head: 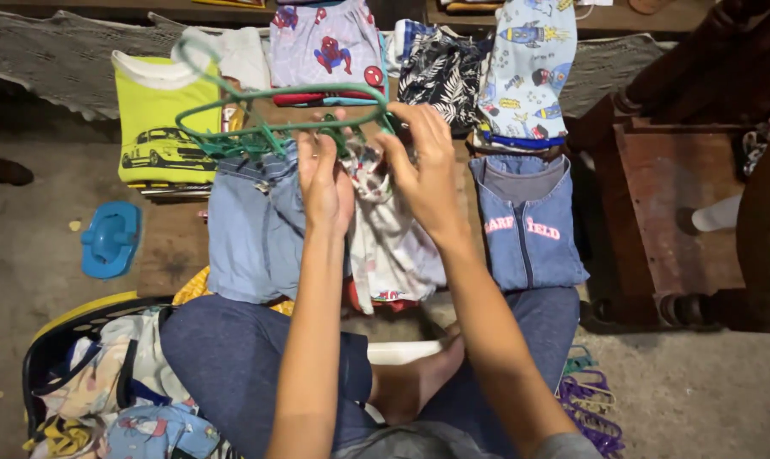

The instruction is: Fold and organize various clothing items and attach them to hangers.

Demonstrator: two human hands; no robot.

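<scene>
Denim and printed cotton cover the low wooden board (168,251) in front of the seated person: a folded pale blue denim garment (253,229) lies just left of the hands, a blue zip-up jacket with pale lettering (529,225) just right of them. Farther back sit a lime-green T-shirt with a car print (155,127), a lilac garment printed with a red cartoon figure (325,47), a black-and-white leaf-print garment (440,72) and a light blue rocket-print garment (529,68). A blue plastic object (110,240) lies on the concrete floor at the left, a dark laundry basket holding mixed clothes (104,391) stands by the left knee, and purple and green plastic hangers (589,404) lie in a pile near the right knee.

Between the folded stacks, a white patterned child's garment (389,238) hangs down over the board's middle, its top still on a green plastic hanger (274,119) that tilts up to the left, above the denim and the lime shirt.

Both forearms reach straight forward. The left hand (323,183) has its back to the camera, fingers curled together around the cloth and hanger bar at the neck. The right hand (427,166) arches over beside it, fingers bent and pinching the garment's top edge at the hanger's right end.
</scene>
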